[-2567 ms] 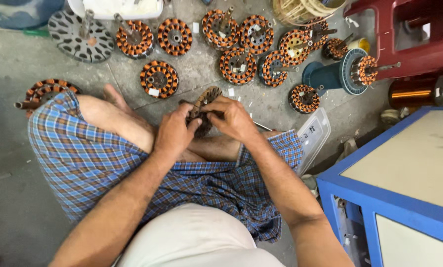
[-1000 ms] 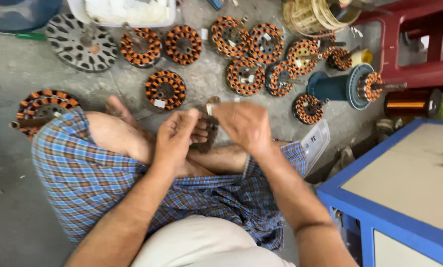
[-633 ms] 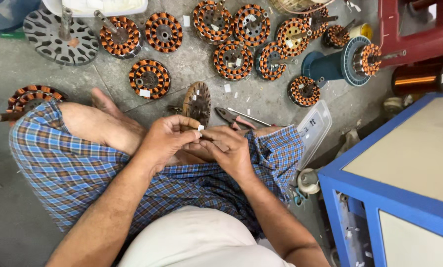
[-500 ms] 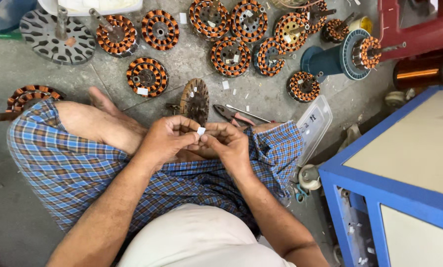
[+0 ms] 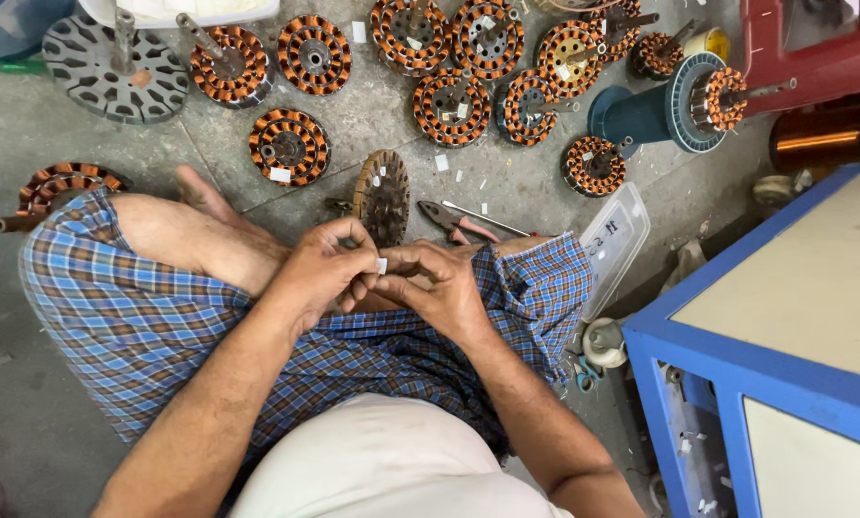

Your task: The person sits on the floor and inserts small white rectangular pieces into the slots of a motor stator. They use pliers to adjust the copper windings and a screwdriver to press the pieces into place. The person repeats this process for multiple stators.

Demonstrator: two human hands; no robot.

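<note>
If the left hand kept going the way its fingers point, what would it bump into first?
Probably the right hand: the left hand points right at it, and both already pinch a small white piece between them.

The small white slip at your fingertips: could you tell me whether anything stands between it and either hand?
Nothing visible does. The white slip is pinched directly between the left hand and the right hand, above the lap.

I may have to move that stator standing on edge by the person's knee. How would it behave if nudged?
The stator stands on its thin rim, so it would probably roll or topple flat. Its metal core suggests it is heavy for its size. Both hands, left and right, pinch a small white slip, not steadying it.
</note>
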